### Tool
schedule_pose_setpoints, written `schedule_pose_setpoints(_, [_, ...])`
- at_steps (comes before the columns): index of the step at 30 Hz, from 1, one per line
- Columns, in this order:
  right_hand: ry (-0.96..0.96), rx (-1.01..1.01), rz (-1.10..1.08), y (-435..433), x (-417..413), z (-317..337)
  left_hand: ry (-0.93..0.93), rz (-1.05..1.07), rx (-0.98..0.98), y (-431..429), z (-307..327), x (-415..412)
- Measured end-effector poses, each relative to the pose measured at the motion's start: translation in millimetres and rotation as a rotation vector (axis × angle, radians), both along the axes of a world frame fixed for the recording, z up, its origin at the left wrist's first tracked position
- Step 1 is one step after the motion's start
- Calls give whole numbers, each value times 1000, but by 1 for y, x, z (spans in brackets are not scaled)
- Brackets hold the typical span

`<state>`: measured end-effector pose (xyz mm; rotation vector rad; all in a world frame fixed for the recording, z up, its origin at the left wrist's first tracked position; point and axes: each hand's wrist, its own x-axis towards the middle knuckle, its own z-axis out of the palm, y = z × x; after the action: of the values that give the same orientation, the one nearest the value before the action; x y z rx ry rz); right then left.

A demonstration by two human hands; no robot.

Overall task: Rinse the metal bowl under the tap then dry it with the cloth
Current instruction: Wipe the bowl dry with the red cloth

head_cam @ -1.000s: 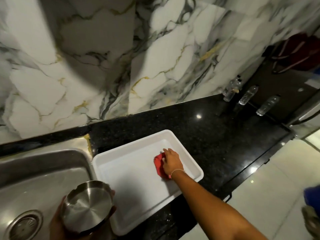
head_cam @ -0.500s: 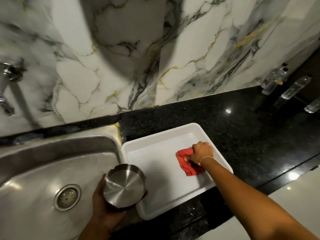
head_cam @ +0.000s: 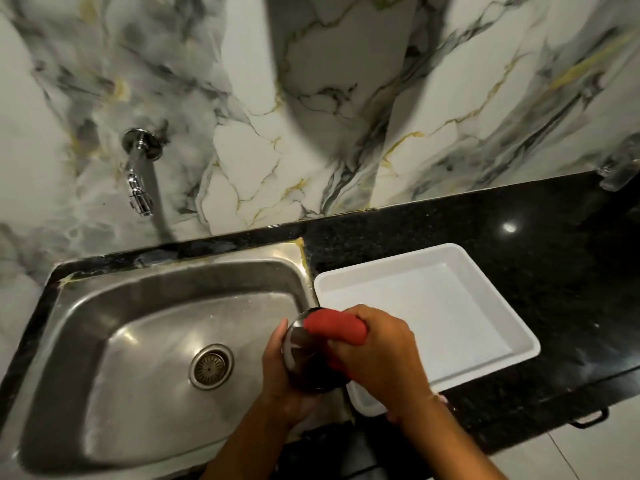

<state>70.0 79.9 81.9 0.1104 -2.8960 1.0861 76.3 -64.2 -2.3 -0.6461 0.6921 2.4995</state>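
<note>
The metal bowl is held over the right rim of the steel sink, bottom facing me, gripped from below and the left by my left hand. My right hand presses the red cloth against the bowl's upper right side, covering much of the bowl. The chrome tap sticks out of the marble wall at the back left; no water runs from it.
The steel sink with its drain fills the lower left. A white tray sits on the black granite counter just right of my hands. Clear bottles stand at the far right by the wall.
My right hand lifted the red cloth out of the white tray and brought it onto the bowl. The view swung left, showing the tap and whole sink.
</note>
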Motion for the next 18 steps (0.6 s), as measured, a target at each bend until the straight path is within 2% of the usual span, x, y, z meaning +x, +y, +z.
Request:
schedule_pose_setpoints(5, [-122, 167, -13, -46, -4, -11, -12, -17, -7, -8, 1, 7])
schedule_pose_setpoints(8, [-122, 79, -51, -61, 4, -19, -65, -52, -55, -14, 0, 13])
schedule_pose_setpoints(10, [-131, -30, 19, -64, 9, -26, -63, -54, -82, -20, -2, 14])
schedule_pose_setpoints(13, [-167, -81, 311, -60, 15, -31, -1, -40, -102, -34, -3, 13])
schedule_pose_setpoints(15, [-181, -41, 550, -47, 12, -31, 40, -67, -83, -41, -3, 11])
schedule_pose_setpoints(18, [-107, 256, 847, -27, 5, -22, 57, -104, -53, -43, -2, 11])
